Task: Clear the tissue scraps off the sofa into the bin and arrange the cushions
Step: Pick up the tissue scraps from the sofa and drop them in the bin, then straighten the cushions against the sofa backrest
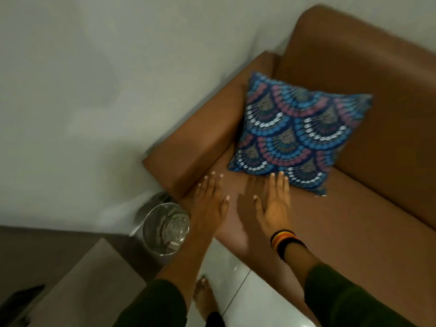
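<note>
Brown sofa (354, 208) carrying one cushion, floor carrying the bin.

I'm seeing a blue and pink patterned cushion (299, 133) lying on the seat, leaning into the armrest corner. On the pale tiled floor (254, 293), a shiny metal bin (165, 228) is standing just beside the armrest.

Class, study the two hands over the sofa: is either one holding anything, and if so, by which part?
Nothing is held. The left hand and right hand are open and flat above the brown sofa seat; right fingertips reach the blue patterned cushion's lower edge.
</note>
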`<action>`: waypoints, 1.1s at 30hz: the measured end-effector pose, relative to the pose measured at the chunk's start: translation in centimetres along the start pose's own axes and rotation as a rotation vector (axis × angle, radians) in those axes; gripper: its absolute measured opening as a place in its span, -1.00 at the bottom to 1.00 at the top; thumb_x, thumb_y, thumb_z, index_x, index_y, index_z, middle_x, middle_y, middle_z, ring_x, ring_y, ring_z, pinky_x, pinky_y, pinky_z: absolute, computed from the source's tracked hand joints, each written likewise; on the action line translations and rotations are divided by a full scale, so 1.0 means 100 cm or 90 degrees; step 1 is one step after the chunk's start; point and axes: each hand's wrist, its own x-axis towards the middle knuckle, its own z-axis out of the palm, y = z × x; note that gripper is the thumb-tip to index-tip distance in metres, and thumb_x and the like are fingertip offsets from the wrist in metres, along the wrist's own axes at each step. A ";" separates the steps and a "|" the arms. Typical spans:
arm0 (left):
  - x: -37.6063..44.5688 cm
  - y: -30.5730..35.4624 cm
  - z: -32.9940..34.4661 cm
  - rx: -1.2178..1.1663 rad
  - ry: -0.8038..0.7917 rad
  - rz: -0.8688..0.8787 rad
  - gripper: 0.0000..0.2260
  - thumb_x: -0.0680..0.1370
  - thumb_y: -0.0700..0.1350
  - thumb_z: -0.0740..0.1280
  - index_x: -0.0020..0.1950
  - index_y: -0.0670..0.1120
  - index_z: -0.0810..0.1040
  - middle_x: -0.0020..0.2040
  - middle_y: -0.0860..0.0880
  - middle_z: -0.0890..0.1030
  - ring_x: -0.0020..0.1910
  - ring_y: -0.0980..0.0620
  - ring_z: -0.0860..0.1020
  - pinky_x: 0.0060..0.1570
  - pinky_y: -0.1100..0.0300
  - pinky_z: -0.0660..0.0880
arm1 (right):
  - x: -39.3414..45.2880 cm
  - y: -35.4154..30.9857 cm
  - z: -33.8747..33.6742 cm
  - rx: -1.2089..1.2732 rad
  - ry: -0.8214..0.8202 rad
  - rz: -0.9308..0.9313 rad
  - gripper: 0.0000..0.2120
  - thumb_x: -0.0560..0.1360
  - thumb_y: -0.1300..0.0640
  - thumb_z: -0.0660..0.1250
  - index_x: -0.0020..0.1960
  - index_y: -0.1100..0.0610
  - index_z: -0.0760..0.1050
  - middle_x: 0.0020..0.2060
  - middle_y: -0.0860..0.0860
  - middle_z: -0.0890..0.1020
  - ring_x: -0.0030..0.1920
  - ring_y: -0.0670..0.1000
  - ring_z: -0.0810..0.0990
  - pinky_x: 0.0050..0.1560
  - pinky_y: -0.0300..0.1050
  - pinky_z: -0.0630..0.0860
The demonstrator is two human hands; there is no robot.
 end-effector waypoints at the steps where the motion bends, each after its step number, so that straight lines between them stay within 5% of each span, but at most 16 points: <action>1: 0.018 0.035 0.001 -0.005 -0.005 0.017 -0.43 0.64 0.10 0.10 0.58 -0.17 0.34 0.57 -0.21 0.38 0.55 -0.22 0.36 0.46 -0.20 0.37 | 0.009 0.024 -0.030 0.016 0.029 0.054 -0.29 0.58 -0.11 0.14 0.57 0.17 -0.07 0.58 0.14 -0.06 0.57 0.17 -0.13 0.54 0.14 0.00; 4: 0.060 0.080 0.000 -0.083 -0.011 -0.027 -0.37 0.66 0.17 0.08 0.66 -0.13 0.16 0.66 -0.16 0.20 0.64 -0.15 0.16 0.60 -0.12 0.14 | 0.043 0.058 -0.071 0.120 0.059 0.169 -0.21 0.56 -0.13 0.24 0.57 0.19 -0.08 0.58 0.17 -0.06 0.56 0.18 -0.09 0.53 0.15 -0.02; 7: 0.090 0.093 -0.008 -0.167 -0.013 -0.080 -0.32 0.68 0.24 0.10 0.69 -0.08 0.01 0.70 -0.07 0.06 0.67 -0.06 0.02 0.62 -0.01 0.00 | 0.077 0.072 -0.086 0.234 0.073 0.220 -0.13 0.46 -0.24 0.31 0.55 0.18 0.02 0.54 0.18 0.15 0.53 0.20 0.12 0.50 0.19 0.16; 10: 0.145 0.098 0.012 -0.231 -0.037 -0.079 -0.21 0.59 0.40 0.11 0.67 -0.05 0.08 0.66 -0.10 0.20 0.64 -0.10 0.16 0.61 -0.12 0.13 | 0.116 0.098 -0.093 0.367 0.114 0.293 -0.14 0.35 -0.30 0.39 0.48 0.09 0.18 0.44 0.07 0.37 0.40 0.15 0.38 0.38 0.18 0.37; 13: 0.190 0.085 0.030 -0.310 -0.040 -0.157 -0.10 0.46 0.53 0.21 0.62 0.00 0.17 0.59 -0.07 0.35 0.56 -0.11 0.33 0.50 -0.20 0.32 | 0.152 0.110 -0.087 0.476 0.142 0.325 -0.02 0.25 -0.30 0.49 0.49 0.06 0.16 0.41 0.03 0.40 0.36 0.10 0.43 0.37 0.14 0.40; 17: 0.215 0.100 0.031 -0.415 -0.079 -0.176 -0.26 0.54 0.30 0.36 0.62 0.07 0.20 0.56 -0.04 0.39 0.51 -0.13 0.39 0.43 -0.06 0.40 | 0.183 0.125 -0.082 0.572 0.157 0.418 0.20 0.05 -0.33 0.58 0.49 0.05 0.09 0.39 -0.01 0.41 0.33 0.07 0.45 0.37 0.10 0.41; 21: 0.216 0.120 0.031 -0.435 -0.112 -0.219 -0.19 0.49 0.27 0.43 0.63 0.05 0.18 0.57 -0.06 0.37 0.52 -0.16 0.37 0.46 -0.10 0.38 | 0.178 0.133 -0.093 0.609 0.111 0.442 -0.08 0.09 -0.27 0.62 0.29 0.03 0.29 0.16 0.03 0.60 0.08 0.10 0.63 0.05 0.07 0.62; 23: 0.207 0.136 0.035 -0.442 -0.101 -0.191 -0.23 0.49 0.22 0.47 0.60 0.05 0.25 0.51 -0.01 0.43 0.49 -0.11 0.41 0.43 -0.04 0.40 | 0.159 0.134 -0.104 0.664 0.142 0.438 -0.21 0.19 -0.13 0.63 0.26 0.02 0.31 0.06 -0.07 0.60 -0.02 -0.02 0.62 -0.08 -0.11 0.61; 28: 0.186 0.204 0.055 -0.480 -0.158 -0.088 -0.41 0.45 0.14 0.54 0.43 0.13 0.43 0.24 0.21 0.55 0.32 0.08 0.52 0.21 0.26 0.47 | 0.102 0.176 -0.144 0.674 0.296 0.464 -0.31 0.28 0.06 0.61 0.32 0.05 0.38 0.14 -0.06 0.61 0.08 -0.06 0.61 0.16 0.03 0.55; 33: 0.200 0.237 0.094 -0.450 -0.269 -0.025 -0.33 0.44 0.31 0.48 0.49 0.15 0.39 0.39 0.09 0.56 0.36 0.02 0.54 0.34 -0.10 0.52 | 0.083 0.236 -0.167 0.638 0.282 0.496 -0.32 0.29 0.01 0.60 0.30 0.08 0.37 0.12 0.09 0.63 -0.02 0.11 0.63 -0.03 0.07 0.63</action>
